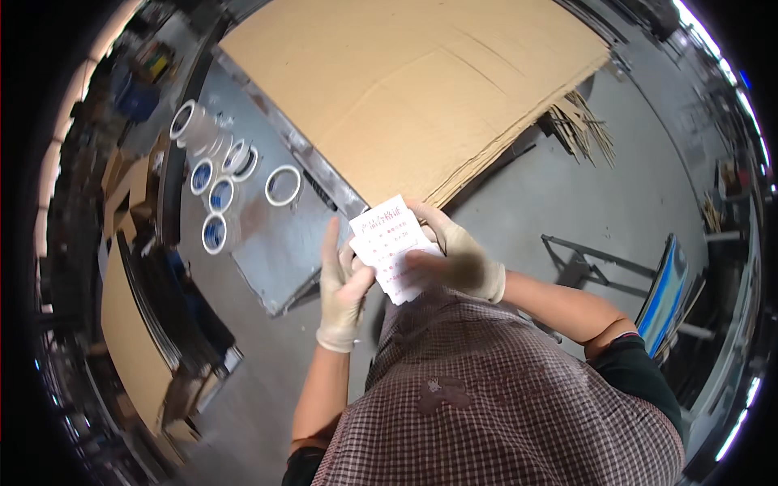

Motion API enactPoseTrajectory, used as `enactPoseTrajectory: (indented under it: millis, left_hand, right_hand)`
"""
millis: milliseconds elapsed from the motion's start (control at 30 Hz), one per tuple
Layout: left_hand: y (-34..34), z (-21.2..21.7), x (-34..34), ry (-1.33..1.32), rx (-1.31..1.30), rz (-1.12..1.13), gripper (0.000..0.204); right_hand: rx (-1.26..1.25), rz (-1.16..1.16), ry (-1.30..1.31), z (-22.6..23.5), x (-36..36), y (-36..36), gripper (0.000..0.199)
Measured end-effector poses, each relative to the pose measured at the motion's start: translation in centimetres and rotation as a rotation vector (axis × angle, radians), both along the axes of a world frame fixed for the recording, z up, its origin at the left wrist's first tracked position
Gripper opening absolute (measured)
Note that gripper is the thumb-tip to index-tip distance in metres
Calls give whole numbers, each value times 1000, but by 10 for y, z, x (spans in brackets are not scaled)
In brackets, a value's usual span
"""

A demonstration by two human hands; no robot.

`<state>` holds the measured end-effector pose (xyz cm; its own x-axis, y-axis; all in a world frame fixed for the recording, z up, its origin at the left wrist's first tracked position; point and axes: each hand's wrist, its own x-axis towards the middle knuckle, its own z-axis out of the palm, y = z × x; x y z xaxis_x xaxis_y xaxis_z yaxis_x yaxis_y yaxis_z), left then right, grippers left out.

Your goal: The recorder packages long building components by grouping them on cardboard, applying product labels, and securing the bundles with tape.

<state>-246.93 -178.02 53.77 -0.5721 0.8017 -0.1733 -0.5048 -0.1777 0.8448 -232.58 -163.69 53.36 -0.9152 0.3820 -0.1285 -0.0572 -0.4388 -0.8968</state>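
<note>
Both my hands wear pale work gloves and meet in front of my checked apron [486,389]. Between them is a small stack of white paper slips [387,227] with red print, fanned a little so several edges show. My left hand [344,292] grips the stack at its left edge, thumb toward the front and one finger pointing up. At the right edge my right hand [462,259] closes on the slips, its thumb lying over their face. The right glove's palm side looks dark and stained.
A big stack of brown cardboard sheets [413,89] lies just beyond my hands. Left of it, a grey table [279,251] bears several tape rolls [283,185]. Cardboard panels [134,332] lean at the left. A metal frame [600,259] and a blue panel [660,283] stand at the right.
</note>
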Motion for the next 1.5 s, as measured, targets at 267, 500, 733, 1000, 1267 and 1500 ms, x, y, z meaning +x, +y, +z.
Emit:
enactPoseTrajectory:
  millis: [267,500,733,1000,1267,1500]
  left_hand:
    - [9,-14,18,269,-292,-66,27]
    - [24,-25,-1,235,-425,-218,33]
    - [20,-16,-16,292,-473,-146,39]
    - [52,-18,-6,295,-464,37,26]
    - [93,-26,36,268,-225,189,46]
    - [101,-24,58,297,-351,130,49]
  right_hand:
    - [469,100,-181,14,-21,54,40]
    - [941,53,-261,-1,-49,83,22]
    - [749,-263,-112,-33,-120,145,37]
    - [1473,-296,80,-3,-121,140,40]
    - [722,544,-269,7,-64,162,20]
    - [874,-37,10,7,-65,191,21]
